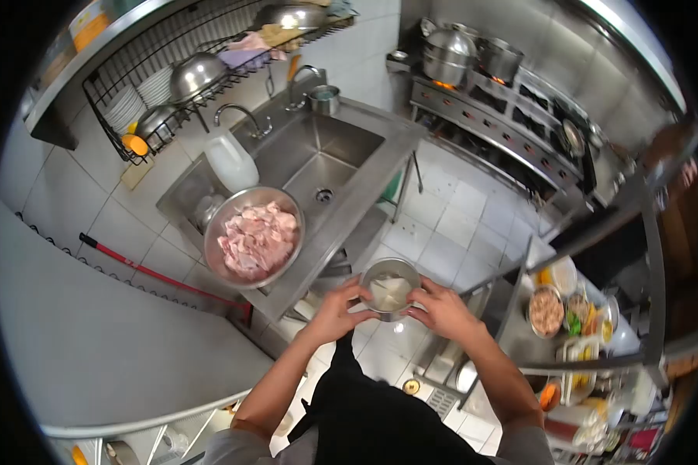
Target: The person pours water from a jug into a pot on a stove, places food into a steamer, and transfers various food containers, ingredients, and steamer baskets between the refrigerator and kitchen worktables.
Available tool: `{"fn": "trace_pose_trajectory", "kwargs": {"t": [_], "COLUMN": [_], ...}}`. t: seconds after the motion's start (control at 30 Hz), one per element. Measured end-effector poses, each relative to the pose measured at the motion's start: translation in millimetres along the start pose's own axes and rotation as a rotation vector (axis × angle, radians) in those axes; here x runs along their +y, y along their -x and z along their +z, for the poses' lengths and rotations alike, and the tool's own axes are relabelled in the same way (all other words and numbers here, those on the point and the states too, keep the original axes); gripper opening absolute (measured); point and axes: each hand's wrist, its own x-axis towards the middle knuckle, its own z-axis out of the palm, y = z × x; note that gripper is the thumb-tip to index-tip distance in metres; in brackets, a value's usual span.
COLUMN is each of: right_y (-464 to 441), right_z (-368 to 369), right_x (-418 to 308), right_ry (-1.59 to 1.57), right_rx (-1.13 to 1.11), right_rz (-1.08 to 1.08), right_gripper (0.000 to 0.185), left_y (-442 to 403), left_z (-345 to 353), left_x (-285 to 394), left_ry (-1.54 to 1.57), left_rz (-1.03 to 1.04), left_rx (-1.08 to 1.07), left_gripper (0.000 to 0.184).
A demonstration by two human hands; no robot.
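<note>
A small round metal container [392,315] is held in front of my body, over the floor. Inside it lies something pale and whitish that I cannot make out. My left hand [338,311] grips its left side with thumb and fingers. On the opposite side, my right hand [446,311] grips the rim and wall. Left of my hands, a large metal bowl [298,253] rests on the sink edge, heaped with raw pink meat pieces [257,239].
A steel sink [354,144] with two taps stands at the left, a white jug [232,163] beside it. Pots [449,56] sit over flames on the stove [488,116]. At right, a counter bears a bowl of pinkish food [546,311]. A red-handled pole [163,277] leans at left.
</note>
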Motion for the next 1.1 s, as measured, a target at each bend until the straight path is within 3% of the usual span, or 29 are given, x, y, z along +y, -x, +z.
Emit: {"fn": "trace_pose_trajectory", "kwargs": {"t": [0.23, 0.33, 0.37, 0.47, 0.53, 0.67, 0.9, 0.93, 1.0, 1.1], "right_y": [-196, -304, -339, -438, -488, -537, -526, -516, -473, -389], "right_z": [-53, -59, -55, -31, 2, 57, 34, 16, -4, -12], "right_x": [35, 30, 24, 3, 1, 11, 9, -1, -4, 37], "right_ry": [0.359, 0.580, 0.659, 0.796, 0.892, 1.013, 1.020, 1.007, 0.880, 0.427], "right_rx": [-0.188, -0.419, -0.535, -0.819, -0.952, -0.844, -0.846, -0.903, -0.640, -0.299], "right_rz": [-0.115, -0.156, -0.161, -0.230, -0.220, -0.176, -0.125, -0.116, -0.040, -0.141], "right_gripper": [0.040, 0.042, 0.041, 0.037, 0.034, 0.029, 0.035, 0.039, 0.044, 0.039], "left_y": [-143, -211, -223, -263, -278, -303, -292, -302, -298, -274], "left_z": [-50, -85, -101, -125, -139, -169, -178, -158, -152, -133], "left_x": [-25, -52, -61, -131, -151, -182, -142, -167, -166, -139], "left_ry": [-0.040, 0.529, 0.566, 1.175, 1.273, 1.289, 1.265, 1.283, 1.057, 0.850], "left_rz": [0.233, -0.119, -0.068, -0.039, 0.085, 0.256, 0.177, 0.111, -0.081, -0.152], "left_rx": [0.128, 0.038, 0.093, 0.051, 0.181, 0.310, 0.279, 0.276, 0.226, 0.279], "left_gripper": [0.050, 0.068, 0.076, 0.064, 0.061, 0.053, 0.052, 0.048, 0.074, 0.063]}}
